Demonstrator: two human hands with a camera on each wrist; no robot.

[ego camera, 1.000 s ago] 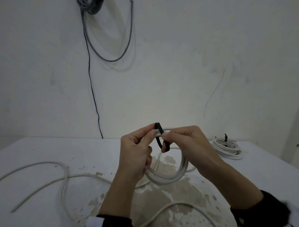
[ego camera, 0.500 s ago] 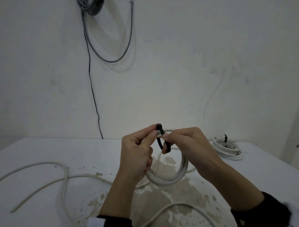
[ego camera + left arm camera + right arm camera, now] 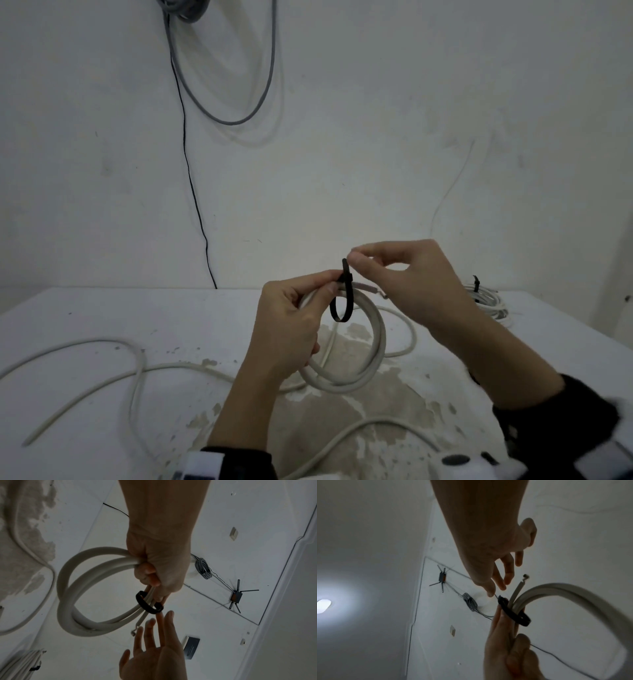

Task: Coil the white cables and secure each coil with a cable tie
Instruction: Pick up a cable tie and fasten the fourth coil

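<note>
While the white table (image 3: 102, 329) with its patch of worn, flaked paint stretched out below, long loose runs of white cable (image 3: 137, 370) lay sprawled across its left side and near edge, and a grey cable bundle (image 3: 185, 10) hung on the wall above with a thin black wire dropping from it. Held up over the middle of the table was the white coil (image 3: 373, 346), a few turns of flat cable gathered into a ring, its cut end poking out past the turns in the wrist views. Far off at the right edge lay a finished coil (image 3: 486, 301), already bound with a black tie. Gripping the top of the held coil was the left hand (image 3: 291, 329), fingers curled round the gathered turns and thumb and forefinger pressed at the tie's head. Above and just right of it, the right hand (image 3: 404, 274) pinched the tie's free tail between thumb and forefinger, the other fingers spread loosely. Smallest of all, the black cable tie (image 3: 340, 305) formed a slack loop round the turns at the top of the coil, hanging a little below them, not drawn tight
</note>
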